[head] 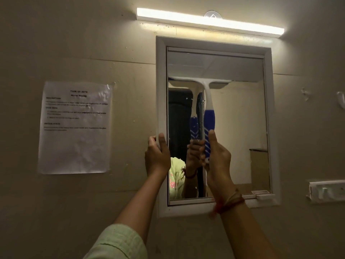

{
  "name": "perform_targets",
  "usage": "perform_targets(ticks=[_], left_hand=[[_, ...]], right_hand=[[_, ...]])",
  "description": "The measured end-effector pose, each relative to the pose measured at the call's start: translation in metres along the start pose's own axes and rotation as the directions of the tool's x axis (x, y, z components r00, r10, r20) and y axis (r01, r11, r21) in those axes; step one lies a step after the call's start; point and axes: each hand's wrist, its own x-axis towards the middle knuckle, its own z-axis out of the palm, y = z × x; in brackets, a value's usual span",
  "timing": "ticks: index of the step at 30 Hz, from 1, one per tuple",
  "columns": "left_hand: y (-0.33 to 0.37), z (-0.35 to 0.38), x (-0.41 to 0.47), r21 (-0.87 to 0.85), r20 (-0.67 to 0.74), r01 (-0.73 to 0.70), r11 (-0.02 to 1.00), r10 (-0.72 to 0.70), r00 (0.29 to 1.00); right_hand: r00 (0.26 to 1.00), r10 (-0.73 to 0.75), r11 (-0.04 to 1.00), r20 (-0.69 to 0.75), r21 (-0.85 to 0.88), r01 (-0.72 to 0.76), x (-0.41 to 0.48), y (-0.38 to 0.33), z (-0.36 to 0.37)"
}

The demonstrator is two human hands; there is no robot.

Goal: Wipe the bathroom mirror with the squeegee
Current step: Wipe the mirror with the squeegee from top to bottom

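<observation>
The bathroom mirror hangs on the wall in a white frame. A squeegee with a white T-shaped head and a blue-and-white handle stands upright against the glass, its blade lying across the upper left part of the mirror. My right hand is closed around the lower end of the handle. My left hand grips the left edge of the mirror frame. The squeegee, my hands and a light green sleeve show as reflections in the glass.
A lit tube light runs above the mirror. A printed paper sheet is taped to the wall on the left. A white hook rack is on the right wall, and a small white tray sits at the frame's bottom right.
</observation>
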Motion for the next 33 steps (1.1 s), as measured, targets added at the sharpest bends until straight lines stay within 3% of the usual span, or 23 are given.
perform_targets(ticks=[10,19,26,30,33], left_hand=[[-0.002,0.002,0.001,-0.014,0.021,0.008,1.0,-0.008,1.0],[-0.003,0.002,0.001,-0.017,0.026,0.002,1.0,-0.002,1.0],[-0.009,0.001,-0.006,0.009,-0.005,0.007,1.0,-0.006,1.0],[-0.003,0.0,-0.003,-0.009,0.003,0.004,1.0,-0.004,1.0],[-0.002,0.001,0.0,-0.014,0.013,0.002,1.0,-0.001,1.0]], right_hand=[[0.999,-0.046,0.999,-0.009,0.001,0.046,0.017,-0.03,0.022],[0.984,0.142,0.99,-0.112,0.001,-0.142,-0.035,0.021,-0.018],[0.994,0.047,0.996,-0.094,-0.071,-0.054,0.009,-0.019,0.008],[0.988,0.156,0.983,0.015,-0.097,-0.154,-0.007,-0.002,-0.006],[0.97,0.233,0.971,-0.075,-0.031,-0.236,-0.037,0.02,-0.02]])
